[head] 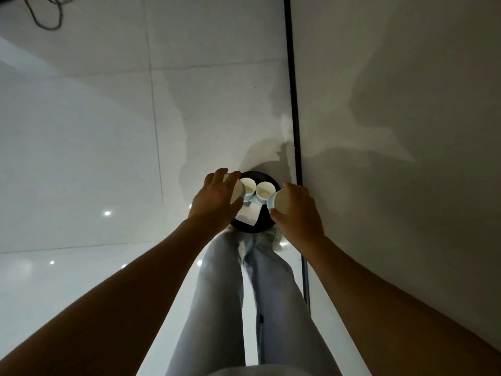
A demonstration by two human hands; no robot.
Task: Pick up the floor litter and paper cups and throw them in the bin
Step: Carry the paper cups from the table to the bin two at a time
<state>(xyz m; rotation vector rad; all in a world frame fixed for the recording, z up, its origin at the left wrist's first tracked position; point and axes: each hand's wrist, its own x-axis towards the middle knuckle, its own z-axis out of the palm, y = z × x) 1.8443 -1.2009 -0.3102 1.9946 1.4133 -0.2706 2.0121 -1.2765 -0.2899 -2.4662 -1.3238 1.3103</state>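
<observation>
A round black bin (264, 226) stands on the floor just ahead of my feet. Inside it lie two white paper cups, one (249, 185) on the left and one (264, 189) on the right, with a white piece of paper (247, 215) below them. My left hand (217, 198) grips another paper cup (237, 191) over the bin's left rim. Over the right rim, my right hand (296, 210) grips a tilted paper cup (279, 200) with its mouth facing left.
The bin sits close to a white wall (393, 131) on the right, edged by a black skirting strip (294, 104). Glossy white floor tiles (95, 158) spread to the left. A dark cable (46, 14) loops at the far top left. My legs in light jeans (244, 294) are below.
</observation>
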